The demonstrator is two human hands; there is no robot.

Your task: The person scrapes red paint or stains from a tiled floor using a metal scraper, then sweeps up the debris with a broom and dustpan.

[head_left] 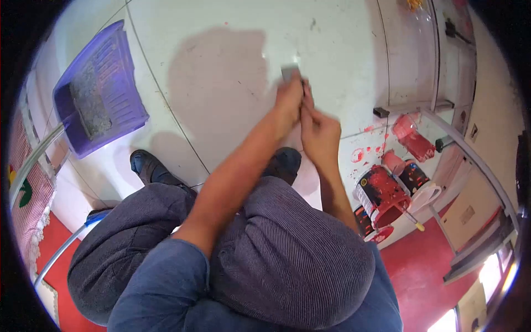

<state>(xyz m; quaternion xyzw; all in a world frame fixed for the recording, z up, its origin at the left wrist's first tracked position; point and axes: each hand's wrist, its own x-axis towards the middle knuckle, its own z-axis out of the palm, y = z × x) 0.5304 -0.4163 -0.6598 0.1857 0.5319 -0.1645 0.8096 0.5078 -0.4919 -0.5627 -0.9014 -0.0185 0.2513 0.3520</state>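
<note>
While left hand (pixel 290 97) grips flat tool (pixel 289 71), dustpan (pixel 123 91) holds grey debris (pixel 91 105).

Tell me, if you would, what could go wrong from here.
The flat blade might slip on the smooth tiles and nick the left hand, gripping close behind it.
The right elbow or knee could knock the open paint can, spilling any wet paint.
A bump to the purple dustpan could scatter the debris lying in it.
</note>
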